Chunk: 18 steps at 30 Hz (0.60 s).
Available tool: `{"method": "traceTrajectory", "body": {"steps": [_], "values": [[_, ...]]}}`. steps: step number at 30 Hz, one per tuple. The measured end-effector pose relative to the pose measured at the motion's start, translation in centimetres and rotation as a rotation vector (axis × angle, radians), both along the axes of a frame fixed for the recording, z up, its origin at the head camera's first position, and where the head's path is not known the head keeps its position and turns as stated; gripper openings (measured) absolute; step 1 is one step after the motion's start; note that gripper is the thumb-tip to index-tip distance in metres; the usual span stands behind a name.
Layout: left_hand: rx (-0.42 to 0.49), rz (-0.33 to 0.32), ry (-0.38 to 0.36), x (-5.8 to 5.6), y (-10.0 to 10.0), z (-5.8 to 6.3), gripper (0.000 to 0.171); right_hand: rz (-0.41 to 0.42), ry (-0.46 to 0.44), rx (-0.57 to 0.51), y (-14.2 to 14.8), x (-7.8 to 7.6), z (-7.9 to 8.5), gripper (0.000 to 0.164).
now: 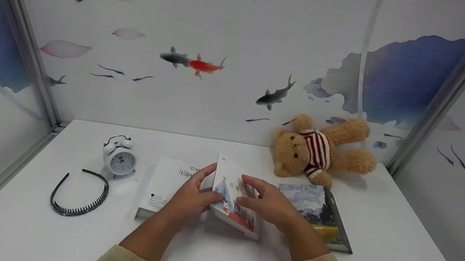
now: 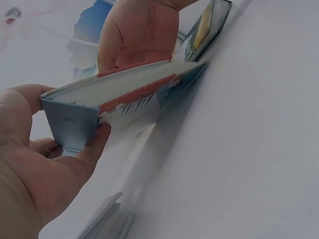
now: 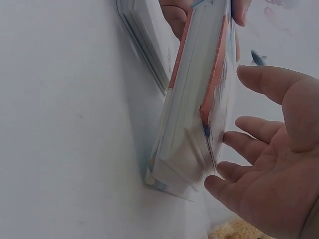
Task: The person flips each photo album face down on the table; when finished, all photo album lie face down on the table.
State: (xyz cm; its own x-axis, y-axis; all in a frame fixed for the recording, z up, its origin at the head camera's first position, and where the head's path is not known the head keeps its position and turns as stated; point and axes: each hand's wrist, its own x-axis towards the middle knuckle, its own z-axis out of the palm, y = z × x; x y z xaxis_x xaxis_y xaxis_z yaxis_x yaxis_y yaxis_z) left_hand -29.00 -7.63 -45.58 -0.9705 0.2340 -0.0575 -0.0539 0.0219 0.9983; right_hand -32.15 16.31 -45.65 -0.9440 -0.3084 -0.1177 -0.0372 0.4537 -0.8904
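A thick book [image 1: 228, 186] with a pale illustrated cover and red lower band is held up off the table, tilted. My left hand [image 1: 191, 196] grips it at the blue-grey spine [image 2: 72, 124], thumb on one cover and fingers on the other. Beside the opposite cover is my right hand [image 1: 274, 205], its fingers spread and loosely bent. In the right wrist view those fingertips [image 3: 234, 139] meet or nearly meet the cover, without curling round it. Page edges [image 3: 192, 99] face the right wrist camera, and some leaves fan apart at the far end.
A white book [image 1: 158, 186] lies left of the held one, a landscape-cover book [image 1: 331, 216] right. Further left are a white alarm clock [image 1: 122, 163] and a black toothed headband [image 1: 77, 211]. A teddy bear [image 1: 318, 151] lies at the back right against the printed wall [image 1: 217, 109].
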Motion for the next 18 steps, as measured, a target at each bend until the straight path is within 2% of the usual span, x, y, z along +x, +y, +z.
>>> {"method": "traceTrajectory", "body": {"steps": [5,8,14,18], "values": [[-0.008,-0.001,0.053,0.4,-0.1,1.3,0.078,0.062,0.031,-0.081,-0.3,0.6,1.0,0.076],[-0.013,-0.022,0.092,0.6,-0.2,1.9,0.073,0.103,0.019,-0.14,-0.6,1.0,1.6,0.079],[-0.026,-0.078,0.166,0.9,-0.1,2.2,0.07,0.122,0.003,-0.233,-1.1,1.7,2.2,0.078],[-0.056,-0.081,0.197,1.2,0.1,2.5,0.067,0.124,0.0,-0.287,-1.5,2.1,2.6,0.079]]}}
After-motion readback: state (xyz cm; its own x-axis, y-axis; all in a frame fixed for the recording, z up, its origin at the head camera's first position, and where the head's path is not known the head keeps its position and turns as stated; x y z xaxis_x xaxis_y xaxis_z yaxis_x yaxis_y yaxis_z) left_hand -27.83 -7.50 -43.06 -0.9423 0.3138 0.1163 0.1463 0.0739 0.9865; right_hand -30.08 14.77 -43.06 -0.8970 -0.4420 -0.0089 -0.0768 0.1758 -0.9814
